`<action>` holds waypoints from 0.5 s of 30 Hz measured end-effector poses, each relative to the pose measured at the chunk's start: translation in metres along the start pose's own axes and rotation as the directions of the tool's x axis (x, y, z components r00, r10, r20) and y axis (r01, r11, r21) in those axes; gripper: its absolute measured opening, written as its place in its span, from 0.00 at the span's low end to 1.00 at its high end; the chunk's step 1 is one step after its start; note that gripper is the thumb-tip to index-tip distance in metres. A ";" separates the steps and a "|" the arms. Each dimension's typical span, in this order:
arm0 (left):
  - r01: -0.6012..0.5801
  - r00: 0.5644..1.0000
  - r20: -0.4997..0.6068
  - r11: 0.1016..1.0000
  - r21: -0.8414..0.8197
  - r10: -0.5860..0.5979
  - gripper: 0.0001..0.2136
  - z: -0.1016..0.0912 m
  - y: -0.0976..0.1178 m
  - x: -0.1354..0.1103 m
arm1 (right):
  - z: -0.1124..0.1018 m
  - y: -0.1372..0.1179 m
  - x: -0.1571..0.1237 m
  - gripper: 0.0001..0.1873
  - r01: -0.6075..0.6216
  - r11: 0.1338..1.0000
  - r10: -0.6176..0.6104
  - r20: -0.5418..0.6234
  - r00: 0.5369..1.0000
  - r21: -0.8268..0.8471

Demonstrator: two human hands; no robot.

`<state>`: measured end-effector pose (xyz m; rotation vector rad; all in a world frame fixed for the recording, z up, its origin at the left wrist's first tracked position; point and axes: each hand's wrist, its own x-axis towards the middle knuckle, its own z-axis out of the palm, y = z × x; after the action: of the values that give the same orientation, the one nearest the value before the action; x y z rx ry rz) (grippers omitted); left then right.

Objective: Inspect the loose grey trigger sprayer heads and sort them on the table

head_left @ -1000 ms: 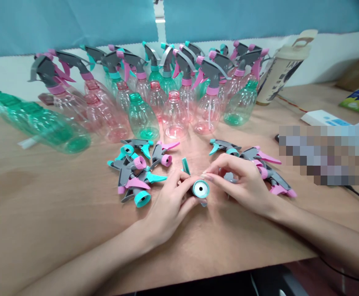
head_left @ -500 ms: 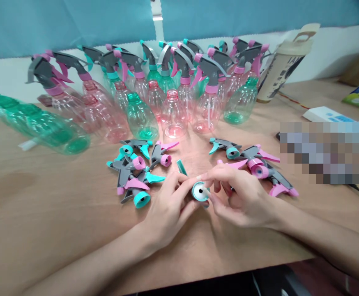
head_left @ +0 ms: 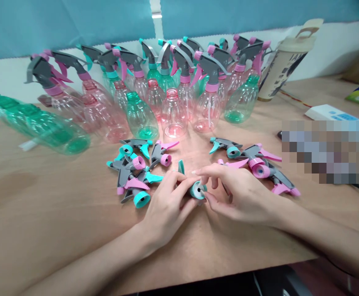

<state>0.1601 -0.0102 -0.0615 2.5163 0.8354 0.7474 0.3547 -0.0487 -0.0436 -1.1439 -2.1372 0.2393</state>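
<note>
My left hand (head_left: 167, 209) is closed around a trigger spray head with a teal collar (head_left: 194, 192), its open end turned up toward me. Inside the collar shows a white disc (head_left: 197, 188) with a dark hole in the middle. The teal trigger (head_left: 181, 167) sticks out beyond my left fingers, which hide most of the grey body. My right hand (head_left: 241, 195) reaches in from the right, thumb and index finger closed at the collar's rim and its white inside. Whether a small separate part sits between those fingertips I cannot tell.
Loose spray heads lie in a left pile (head_left: 133, 172) and a right pile (head_left: 253, 160). Behind stand several clear pink and green bottles (head_left: 173, 119), many with spray heads on. A tumbler (head_left: 286, 61) and a white power strip (head_left: 329, 113) are at the right.
The collar has tilted and shifted slightly left in my left hand. My right fingertips have moved a little left, further over the white disc.
</note>
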 end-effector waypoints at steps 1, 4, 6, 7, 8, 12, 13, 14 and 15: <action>0.006 1.000 0.006 1.000 -0.009 -0.006 0.13 0.000 0.000 0.000 | -0.001 0.000 0.000 0.19 -0.010 1.000 0.010 0.002 1.000 -0.002; 0.023 1.000 0.021 0.999 -0.031 -0.022 0.14 0.000 -0.001 0.001 | -0.004 -0.001 0.000 0.19 -0.042 0.999 0.042 0.028 0.999 -0.024; 0.020 1.000 0.021 0.999 -0.041 -0.020 0.15 0.000 -0.001 0.001 | -0.006 -0.002 0.000 0.21 -0.066 0.997 0.069 0.067 0.995 -0.043; 0.018 1.000 0.022 0.999 -0.045 -0.017 0.15 0.001 -0.001 0.002 | -0.007 -0.002 0.000 0.21 -0.076 0.996 0.080 0.083 0.993 -0.051; 0.016 1.000 0.022 0.999 -0.048 -0.015 0.15 0.001 -0.002 0.002 | -0.008 -0.003 0.000 0.22 -0.084 0.995 0.089 0.095 0.991 -0.058; 0.015 1.000 0.019 0.999 -0.049 -0.014 0.16 0.002 -0.002 0.002 | -0.009 -0.004 0.001 0.23 -0.094 0.992 0.102 0.092 0.991 -0.085; 0.016 1.000 0.019 0.999 -0.049 -0.015 0.16 0.002 -0.002 0.002 | -0.008 -0.005 0.002 0.23 -0.097 0.991 0.105 0.088 0.991 -0.090; 0.017 1.000 0.022 0.999 -0.049 -0.016 0.16 0.002 -0.001 0.002 | -0.008 -0.005 0.002 0.22 -0.102 0.990 0.110 0.086 0.990 -0.095; 0.020 1.000 0.025 0.999 -0.048 -0.019 0.16 0.001 -0.001 0.002 | -0.008 -0.004 0.002 0.22 -0.106 0.989 0.115 0.085 0.990 -0.100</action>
<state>0.1618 -0.0085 -0.0624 2.4668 0.8229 0.7204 0.3562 -0.0512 -0.0350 -1.3318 -2.1872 0.2457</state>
